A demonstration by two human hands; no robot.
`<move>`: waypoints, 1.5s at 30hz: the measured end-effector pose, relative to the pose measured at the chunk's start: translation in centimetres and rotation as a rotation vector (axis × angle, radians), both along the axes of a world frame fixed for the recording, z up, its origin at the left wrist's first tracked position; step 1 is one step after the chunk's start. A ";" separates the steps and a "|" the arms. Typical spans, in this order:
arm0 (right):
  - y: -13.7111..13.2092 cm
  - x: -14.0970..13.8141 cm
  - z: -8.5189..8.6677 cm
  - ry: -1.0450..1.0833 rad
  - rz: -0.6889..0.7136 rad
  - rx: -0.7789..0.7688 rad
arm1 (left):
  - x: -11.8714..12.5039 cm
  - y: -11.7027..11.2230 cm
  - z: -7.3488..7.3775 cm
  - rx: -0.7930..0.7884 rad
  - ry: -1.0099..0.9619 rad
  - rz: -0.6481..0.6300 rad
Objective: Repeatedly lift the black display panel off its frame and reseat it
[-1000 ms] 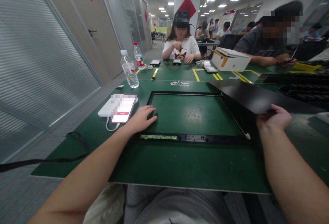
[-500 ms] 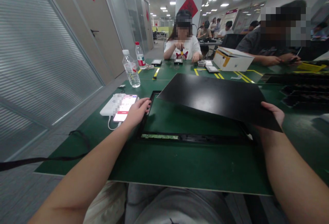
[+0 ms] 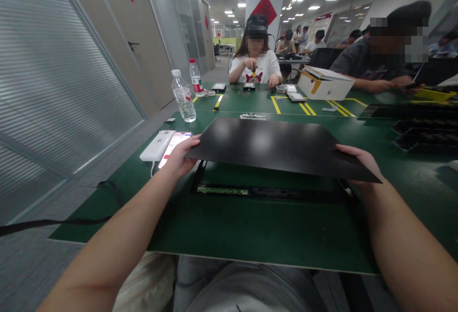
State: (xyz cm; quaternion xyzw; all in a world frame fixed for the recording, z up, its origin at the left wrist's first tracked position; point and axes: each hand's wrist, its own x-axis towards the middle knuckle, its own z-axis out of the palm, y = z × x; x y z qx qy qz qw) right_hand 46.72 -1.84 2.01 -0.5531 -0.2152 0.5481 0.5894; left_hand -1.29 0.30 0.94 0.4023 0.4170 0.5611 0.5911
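Holding a black sheet [image 3: 268, 142] up over a frame [image 3: 293, 195]

Impossible to see the frame's far bar or most of its sides past the sheet. Easy enough to see the near bar, with a green board [image 3: 222, 191] along its left half. Too dark at the near right corner to make out much. No view of most fingers under the sheet, and no telling the firmness of grip. Hard to read the phone [image 3: 173, 147], partly behind the left hand [image 3: 184, 155]. Hard, too, to name the dark stack [image 3: 425, 128] at right, blurred and cut off.

Gripped at its left end by the left hand and at its right by the right hand [image 3: 362, 163], thumbs uppermost. Clear of the near bar, above the green table [image 3: 250, 231]; unclear at the far edge.

Flat, thin, four-cornered, black across the top, with pale patches of reflected light. Set longways from left to right, near right corner jutting past the right thumb.
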 end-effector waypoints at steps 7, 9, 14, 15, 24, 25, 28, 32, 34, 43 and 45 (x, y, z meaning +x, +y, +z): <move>-0.4 -1.4 0.6 -0.056 0.165 -0.229 | -0.2 -0.1 0.6 0.132 0.031 0.104; 0.0 -1.2 0.4 -0.068 0.167 -0.186 | -0.2 -0.3 0.8 0.158 0.037 0.136; 1.3 0.0 -1.1 -0.173 0.152 -0.040 | -0.1 -0.4 0.9 0.208 0.029 0.153; 1.5 0.3 -1.4 -0.193 0.143 -0.031 | -0.1 -0.3 0.8 0.208 0.031 0.153; 1.9 1.1 -2.2 -0.306 -0.042 -0.001 | 0.9 -0.7 0.0 0.203 0.078 0.228; 1.8 1.0 -2.1 -0.328 -0.064 0.001 | 1.1 -0.8 0.0 0.202 0.089 0.234; 1.6 0.7 -1.8 -0.410 -0.100 0.012 | 1.4 -1.0 -0.2 0.194 0.111 0.247; 1.6 0.8 -1.7 -0.513 -0.082 -0.006 | 1.5 -1.0 -0.4 0.170 0.129 0.220; 1.7 1.0 -1.8 -0.558 -0.077 -0.015 | 1.6 -1.0 -0.3 0.159 0.138 0.205; 2.2 2.1 -2.8 -0.738 -0.079 -0.035 | 2.1 -1.5 0.1 0.077 0.161 0.101; 2.3 2.4 -3.1 -0.798 -0.077 -0.015 | 2.1 -1.5 0.0 0.063 0.174 0.084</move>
